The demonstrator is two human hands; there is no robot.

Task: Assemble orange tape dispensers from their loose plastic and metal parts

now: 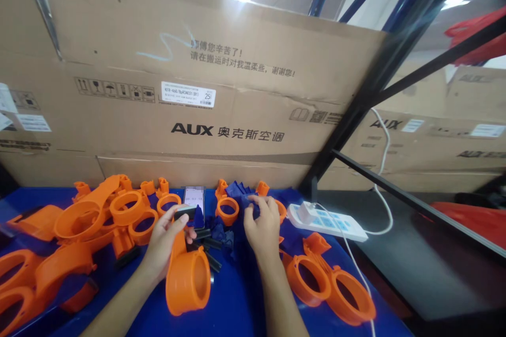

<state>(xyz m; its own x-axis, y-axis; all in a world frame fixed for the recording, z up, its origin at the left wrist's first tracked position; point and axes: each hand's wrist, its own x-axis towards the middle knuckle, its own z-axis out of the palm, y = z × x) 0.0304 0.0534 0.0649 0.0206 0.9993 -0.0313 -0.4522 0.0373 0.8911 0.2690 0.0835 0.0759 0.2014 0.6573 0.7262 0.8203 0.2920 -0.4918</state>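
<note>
My left hand [166,239] grips an orange plastic ring part [187,279], which hangs tilted over the blue table [233,305]. Its thumb and fingers also pinch a small black piece [185,212]. My right hand [261,226] reaches into a pile of dark blue plastic pieces [239,192], with its fingers curled on one of them. Several small black pieces [209,245] lie between my hands. A phone [194,197] stands just behind my left hand.
Heaps of orange ring parts lie at the left [95,216] and at the right [328,281]. A white power strip [326,221] with a cable sits at the table's right edge. Large cardboard boxes [221,89] wall the back, and a black shelf frame [367,95] slants at the right.
</note>
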